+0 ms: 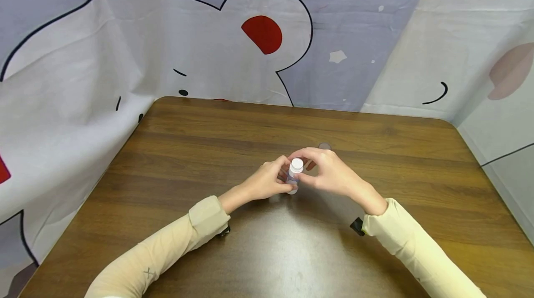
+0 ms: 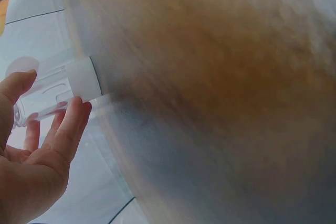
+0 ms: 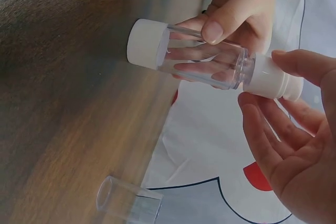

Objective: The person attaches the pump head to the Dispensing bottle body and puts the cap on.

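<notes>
A clear cylindrical bottle (image 3: 181,66) with a white base (image 3: 147,43) stands upright on the table between both hands. My left hand (image 1: 264,181) grips its clear body, the thumb on the near side and the fingers round the far side. On the bottle's neck sits a white pump-like top (image 3: 265,76). My right hand (image 1: 333,174) pinches that top between thumb and fingertips. In the left wrist view the bottle is partly hidden behind the left fingers (image 2: 68,129).
A small clear cap (image 3: 131,199) stands on the wooden table (image 1: 187,140), just behind the right hand in the head view. A patterned cloth (image 1: 200,43) hangs along the table's back and left edges.
</notes>
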`<move>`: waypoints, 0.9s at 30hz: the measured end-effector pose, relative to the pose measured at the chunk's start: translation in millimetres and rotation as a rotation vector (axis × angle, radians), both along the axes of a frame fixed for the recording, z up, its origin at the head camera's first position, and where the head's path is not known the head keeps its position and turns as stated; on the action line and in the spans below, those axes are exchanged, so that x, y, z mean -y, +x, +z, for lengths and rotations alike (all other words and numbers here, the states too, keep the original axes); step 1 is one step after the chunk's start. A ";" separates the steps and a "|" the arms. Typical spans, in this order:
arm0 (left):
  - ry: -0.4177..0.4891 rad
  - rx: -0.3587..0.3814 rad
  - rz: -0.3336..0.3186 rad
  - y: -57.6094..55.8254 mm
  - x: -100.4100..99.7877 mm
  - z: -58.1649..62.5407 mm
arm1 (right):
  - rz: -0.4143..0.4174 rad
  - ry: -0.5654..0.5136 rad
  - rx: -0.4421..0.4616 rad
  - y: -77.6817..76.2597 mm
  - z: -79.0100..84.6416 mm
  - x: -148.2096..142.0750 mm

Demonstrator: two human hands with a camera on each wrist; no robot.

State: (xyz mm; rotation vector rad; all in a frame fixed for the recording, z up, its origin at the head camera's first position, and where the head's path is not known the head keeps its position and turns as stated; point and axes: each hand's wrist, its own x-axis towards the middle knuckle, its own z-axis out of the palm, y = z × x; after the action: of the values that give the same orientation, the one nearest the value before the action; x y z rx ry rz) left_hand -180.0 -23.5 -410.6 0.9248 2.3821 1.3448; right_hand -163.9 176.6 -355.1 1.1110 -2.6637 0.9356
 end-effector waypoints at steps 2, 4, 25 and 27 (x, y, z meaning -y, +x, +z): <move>0.003 0.006 0.001 0.2 0.2 0.6 | -0.016 -0.012 -0.003 -0.3 -0.5 0.7; 0.003 0.008 0.002 0.4 0.1 0.9 | -0.031 -0.025 -0.013 0.0 -0.8 1.6; -0.007 -0.012 -0.002 0.8 0.9 1.1 | 0.118 0.013 -0.082 0.7 3.5 0.3; -0.010 -0.014 -0.001 1.0 1.0 1.2 | 0.133 0.032 -0.091 0.7 4.3 0.5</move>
State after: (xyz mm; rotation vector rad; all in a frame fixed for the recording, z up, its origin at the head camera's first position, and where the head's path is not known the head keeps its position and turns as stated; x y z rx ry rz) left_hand -179.0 -24.5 -409.4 0.9352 2.3961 1.3288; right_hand -163.2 176.1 -350.7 1.3186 -2.5674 0.8433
